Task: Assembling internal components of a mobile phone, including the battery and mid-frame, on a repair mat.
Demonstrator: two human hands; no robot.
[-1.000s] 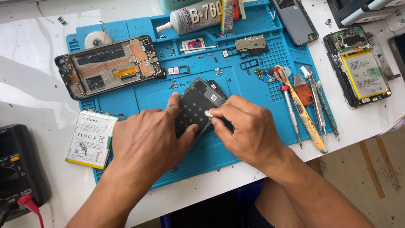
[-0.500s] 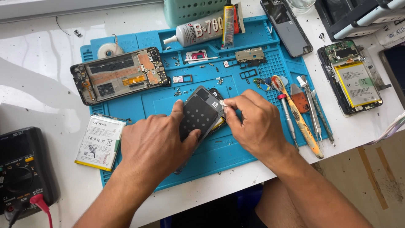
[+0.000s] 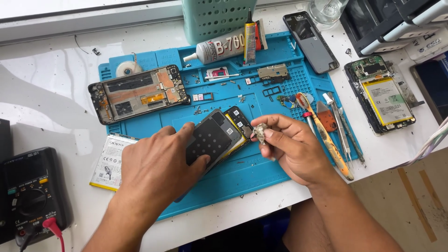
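Note:
My left hand [image 3: 156,170] lies flat on a dark phone back panel [image 3: 215,137] in the middle of the blue work mat [image 3: 261,172], pinning it down. Under the panel a phone body with a yellow edge [image 3: 239,122] sticks out. My right hand [image 3: 291,147] is raised just right of the panel and pinches a small crumpled grey scrap [image 3: 259,132] between thumb and fingers.
An opened phone frame [image 3: 137,92] lies at the mat's upper left, a white battery [image 3: 108,161] at its left edge. A glue tube [image 3: 223,48], toothbrush and tweezers [image 3: 333,128], another opened phone [image 3: 382,95], a multimeter [image 3: 30,196] and a green basket [image 3: 217,16] surround the mat.
My right hand has lifted off the panel and pulled away to the right with a small grey scrap. The left hand still presses the panel.

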